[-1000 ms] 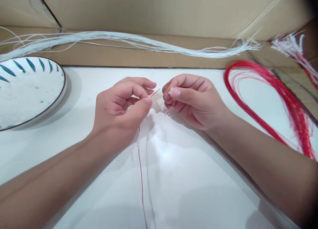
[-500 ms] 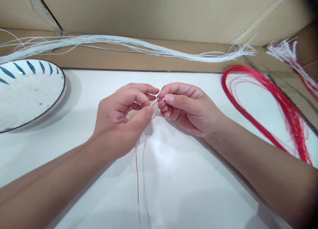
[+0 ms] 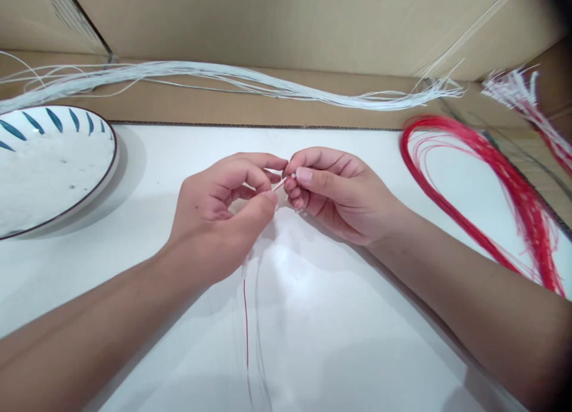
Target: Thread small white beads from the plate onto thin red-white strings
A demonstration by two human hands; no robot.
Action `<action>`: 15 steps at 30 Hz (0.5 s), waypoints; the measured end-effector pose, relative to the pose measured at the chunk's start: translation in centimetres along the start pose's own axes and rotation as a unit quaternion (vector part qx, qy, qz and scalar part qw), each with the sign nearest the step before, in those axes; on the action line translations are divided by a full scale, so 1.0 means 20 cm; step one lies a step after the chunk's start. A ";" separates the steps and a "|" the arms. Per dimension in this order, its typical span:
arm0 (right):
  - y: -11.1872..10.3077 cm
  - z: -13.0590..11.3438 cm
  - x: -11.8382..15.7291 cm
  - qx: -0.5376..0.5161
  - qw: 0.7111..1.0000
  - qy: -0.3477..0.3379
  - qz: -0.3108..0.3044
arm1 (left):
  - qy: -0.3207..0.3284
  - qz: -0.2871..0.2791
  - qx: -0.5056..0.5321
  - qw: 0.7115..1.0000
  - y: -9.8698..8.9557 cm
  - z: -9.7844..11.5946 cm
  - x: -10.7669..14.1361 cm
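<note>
Between thumb and fingers, my left hand (image 3: 227, 215) pinches thin red and white wires (image 3: 280, 184) near their ends. Its other fingers curl loosely. My right hand (image 3: 335, 191), fingers closed, pinches a tiny whitish piece (image 3: 293, 175) at the tip of these wires; it is too small to name surely. The two hands nearly touch at the fingertips, held above the white table (image 3: 357, 316). Below my left hand hangs a red wire (image 3: 246, 334), with a small clear or whitish piece at its top, partly hidden by the palm.
A white plate (image 3: 58, 173) with blue leaf marks and a dark rim stands at the left. Along the cardboard (image 3: 313, 30) at the back lies a bundle of white wires (image 3: 250, 78). A looped bundle of red wires (image 3: 447, 206) lies at the right, near white-tipped wires (image 3: 513, 93).
Both hands stay almost in place, still pinching. My left hand has shifted very slightly to the right, and its index fingertip is closer to my right hand.
</note>
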State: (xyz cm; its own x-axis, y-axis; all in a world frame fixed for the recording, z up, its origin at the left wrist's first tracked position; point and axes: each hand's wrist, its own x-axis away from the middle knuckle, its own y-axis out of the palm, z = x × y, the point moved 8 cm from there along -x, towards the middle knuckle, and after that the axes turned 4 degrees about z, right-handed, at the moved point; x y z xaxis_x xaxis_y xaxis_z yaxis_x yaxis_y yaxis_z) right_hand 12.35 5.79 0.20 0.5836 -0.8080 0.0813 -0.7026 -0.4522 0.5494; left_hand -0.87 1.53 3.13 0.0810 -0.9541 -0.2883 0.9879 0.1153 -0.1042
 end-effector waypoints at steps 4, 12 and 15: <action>0.00 0.00 0.00 -0.004 1.000 0.003 0.002 | 0.002 0.003 -0.001 1.000 0.00 0.00 0.00; 0.00 0.00 -0.01 0.006 1.000 0.001 0.002 | 0.018 0.008 -0.005 1.000 0.00 0.01 -0.01; 0.00 0.00 0.00 0.005 1.000 -0.007 0.004 | 0.014 0.011 -0.017 1.000 0.00 0.02 -0.01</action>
State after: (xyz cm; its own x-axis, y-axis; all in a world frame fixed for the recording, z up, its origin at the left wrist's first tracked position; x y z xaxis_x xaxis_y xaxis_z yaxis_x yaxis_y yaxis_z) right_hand 12.32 5.88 0.19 0.5724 -0.8166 0.0742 -0.7114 -0.4496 0.5401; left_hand -0.89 1.59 3.47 0.0990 -0.9428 -0.3182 0.9805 0.1469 -0.1303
